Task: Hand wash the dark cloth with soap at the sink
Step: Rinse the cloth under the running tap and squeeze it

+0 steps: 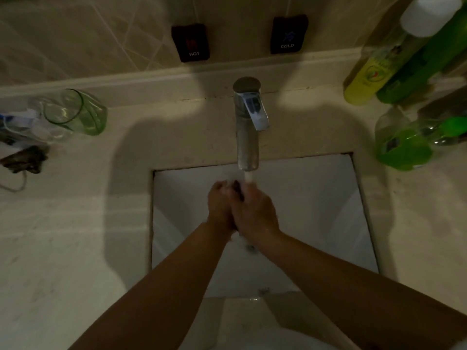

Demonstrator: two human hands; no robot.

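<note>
A small dark cloth [238, 190] shows only as a sliver between the fingers of two hands pressed together over a white sink [316, 210], directly under the spout of a chrome tap [246, 137], whose thin stream of water [249, 176] lands on the fingertips. The left hand [220, 205] and right hand [254, 213] both curl their fingers closed around the cloth, palms facing, so most of it is hidden. Whether soap is already on the cloth cannot be told. The step looks like rubbing or rinsing; to do it well, keep the cloth under the stream just beyond the fingertips, work the knuckles against each other, and squeeze low in the basin to limit splashing. The spout hangs close above the fingers, so there is little room upward. To either side of the hands and back toward the wrists the basin is open. Well left of the fingers on the counter stands a green glass [75, 112]; well right stand green bottles [404, 145]
</note>
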